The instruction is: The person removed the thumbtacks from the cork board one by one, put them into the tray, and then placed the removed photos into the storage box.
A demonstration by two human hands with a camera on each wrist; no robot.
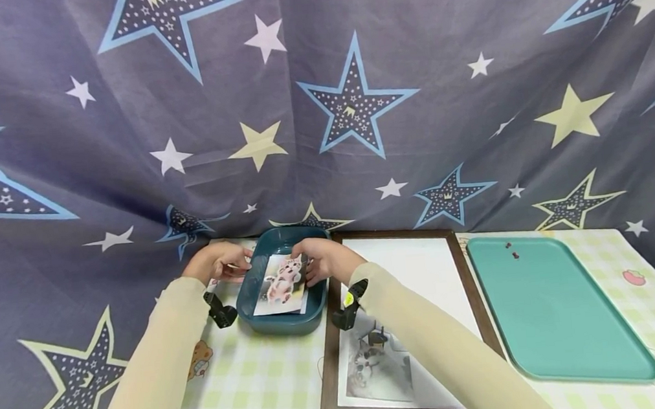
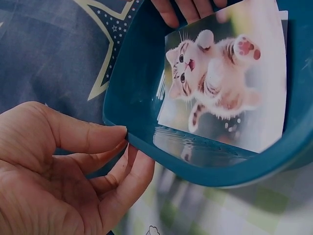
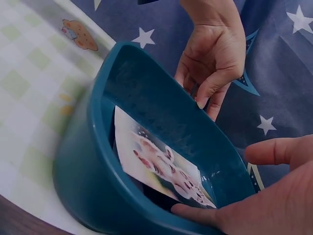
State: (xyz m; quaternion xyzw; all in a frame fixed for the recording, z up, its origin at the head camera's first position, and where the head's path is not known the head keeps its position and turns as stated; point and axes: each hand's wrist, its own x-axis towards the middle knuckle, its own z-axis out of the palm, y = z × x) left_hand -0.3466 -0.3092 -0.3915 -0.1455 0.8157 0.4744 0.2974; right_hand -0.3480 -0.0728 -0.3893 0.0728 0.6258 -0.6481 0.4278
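A dark teal plastic basin (image 1: 282, 326) stands at the back of the table. In it lies a printed photo of a kitten (image 1: 280, 283), with other sheets showing under its edge. My left hand (image 2: 73, 171) pinches the basin's rim between thumb and fingers, which the right wrist view also shows. My right hand (image 1: 325, 261) reaches over the opposite side of the basin. Its fingers (image 3: 195, 213) extend inside, right at the photo's edge, while its thumb stands apart from them in the right wrist view.
Right of the basin lies a brown picture frame (image 1: 329, 360) around a white sheet, with a grey kitten print (image 1: 377, 369) on its lower part; my right forearm crosses above it. Farther right is a turquoise tray (image 1: 565, 313) holding small dark red pieces (image 1: 516, 255). A star-patterned curtain (image 1: 443, 123) hangs behind.
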